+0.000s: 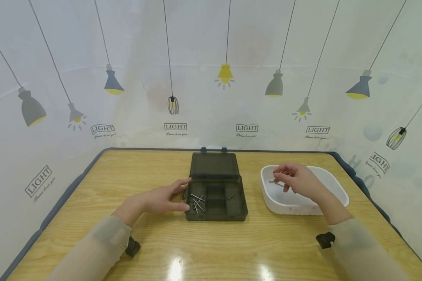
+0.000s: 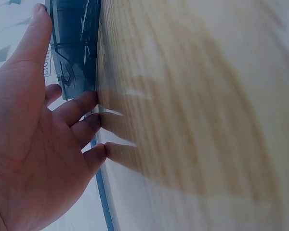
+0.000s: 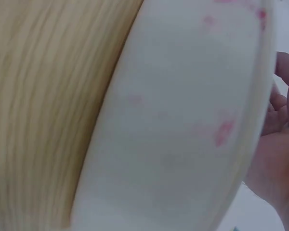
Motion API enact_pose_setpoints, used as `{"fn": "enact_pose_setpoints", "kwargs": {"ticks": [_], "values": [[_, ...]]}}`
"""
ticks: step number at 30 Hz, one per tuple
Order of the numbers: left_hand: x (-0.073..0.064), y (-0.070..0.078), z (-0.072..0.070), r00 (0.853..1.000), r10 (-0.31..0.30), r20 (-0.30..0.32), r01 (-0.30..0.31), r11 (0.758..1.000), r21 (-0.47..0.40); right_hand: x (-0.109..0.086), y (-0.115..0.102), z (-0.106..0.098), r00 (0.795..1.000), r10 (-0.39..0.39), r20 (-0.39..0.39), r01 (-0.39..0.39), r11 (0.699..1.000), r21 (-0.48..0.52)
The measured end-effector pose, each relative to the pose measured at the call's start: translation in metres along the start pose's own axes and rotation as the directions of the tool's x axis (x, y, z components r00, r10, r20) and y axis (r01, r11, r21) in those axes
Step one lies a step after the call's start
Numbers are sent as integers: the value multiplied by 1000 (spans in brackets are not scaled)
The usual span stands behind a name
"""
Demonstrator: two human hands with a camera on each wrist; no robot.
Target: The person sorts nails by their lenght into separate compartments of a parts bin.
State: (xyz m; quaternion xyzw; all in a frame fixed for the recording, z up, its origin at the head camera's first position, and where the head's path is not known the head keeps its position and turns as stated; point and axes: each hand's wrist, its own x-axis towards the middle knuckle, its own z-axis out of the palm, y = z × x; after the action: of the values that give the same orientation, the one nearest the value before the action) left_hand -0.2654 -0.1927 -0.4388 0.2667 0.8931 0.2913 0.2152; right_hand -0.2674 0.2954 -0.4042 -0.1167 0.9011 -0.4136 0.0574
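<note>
A dark translucent compartment box [image 1: 216, 216] lies on the table with its lid [image 1: 214, 164] folded back. Several metal screws [image 1: 198, 203] fill its left compartment; a single screw [image 1: 231, 196] lies in the right one. My left hand [image 1: 161, 198] rests at the box's left side, thumb and fingers spread and touching its edge, as the left wrist view [image 2: 43, 130] also shows. Over the white tub [image 1: 285, 209], my right hand [image 1: 299, 180] has its fingers bent downward, close to thin screws [image 1: 279, 184]. Whether the fingertips pinch one is unclear; the tub wall hides part of this hand in the right wrist view.
The wooden table [image 1: 154, 242] has a dark border along its back and sides. A pale curtain [image 1: 211, 117] printed with lamps surrounds it. The tub's raised rim [image 1: 341, 187] stands at the right, apart from the box.
</note>
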Motion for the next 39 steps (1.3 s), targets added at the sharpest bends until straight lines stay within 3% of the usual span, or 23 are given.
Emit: {"fn": "enact_pose_setpoints", "kwargs": {"ticks": [10,17,27,39], "values": [[0,-2,1,1000,-4,-1,4,1000,8,-1,53,-34,988,143,48,-139,986,-89],[-1,0,1,1000,-2,0,2,1000,6,2,75,-37,972,191,138,-176,978,-111],[-2,3,0,1000,-1,2,1,1000,0,5,81,-30,970,149,190,-121,981,-149],[0,-1,1,1000,12,-8,-12,1000,15,7,82,-27,965,194,177,-163,971,-174]]}}
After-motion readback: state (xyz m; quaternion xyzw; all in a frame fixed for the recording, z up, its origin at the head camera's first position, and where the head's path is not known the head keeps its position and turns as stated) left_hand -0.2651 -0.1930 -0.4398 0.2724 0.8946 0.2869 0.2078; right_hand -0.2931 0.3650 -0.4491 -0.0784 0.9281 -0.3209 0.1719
